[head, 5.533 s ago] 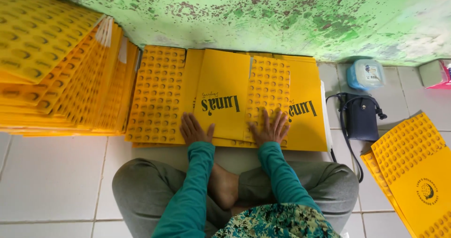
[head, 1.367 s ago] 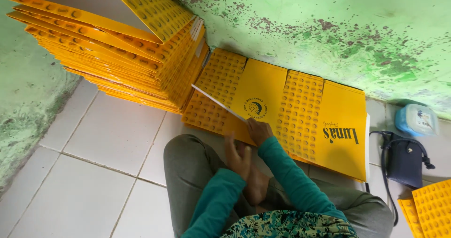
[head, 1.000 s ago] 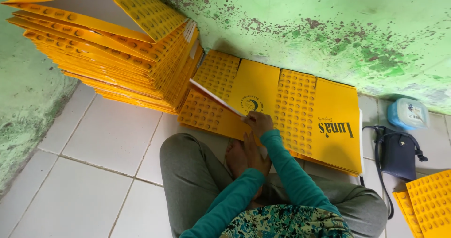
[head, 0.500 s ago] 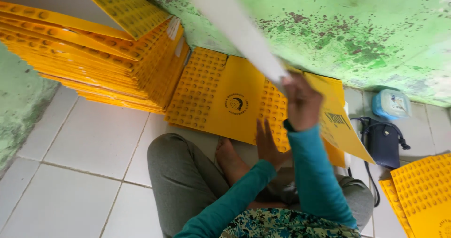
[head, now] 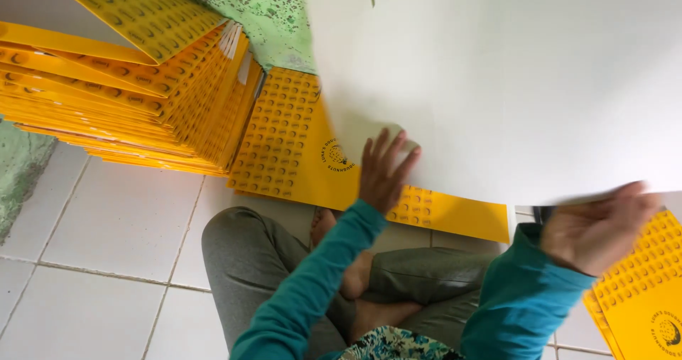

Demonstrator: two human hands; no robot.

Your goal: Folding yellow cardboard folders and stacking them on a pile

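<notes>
Floor: white glazed tile floor (head: pixel 106 225) with grey grout lines; the person sits cross-legged on it, grey trousers and bare feet below the fingers.
Wall: green painted wall with dark flaking spots (head: pixel 273 19), above and beyond the left hand's fingers.
Sheet in hand: large flat white cardboard sheet (head: pixel 511 83), raised and tilted, filling the upper right of the view.
Left hand: left hand (head: pixel 383 172), teal sleeve, fingers spread and released, pressed flat against the sheet's lower left part.
Right hand: right hand (head: pixel 597 225), fingers curled under the sheet's lower edge, grasping it; fingertips blurred.
Under the sheet: flat yellow printed cardboard blank with a dotted pattern (head: pixel 291 147) lying on the floor, just beyond the left fingers; its right half is hidden by the white sheet.
Left of the fingers: leaning stack of yellow cardboard blanks (head: pixel 121 97), well apart from the left hand.
Right of the fingers: second pile of yellow blanks (head: pixel 643 296), cut off by the frame edge.
Unclear: dark object behind the right hand, mostly hidden.
</notes>
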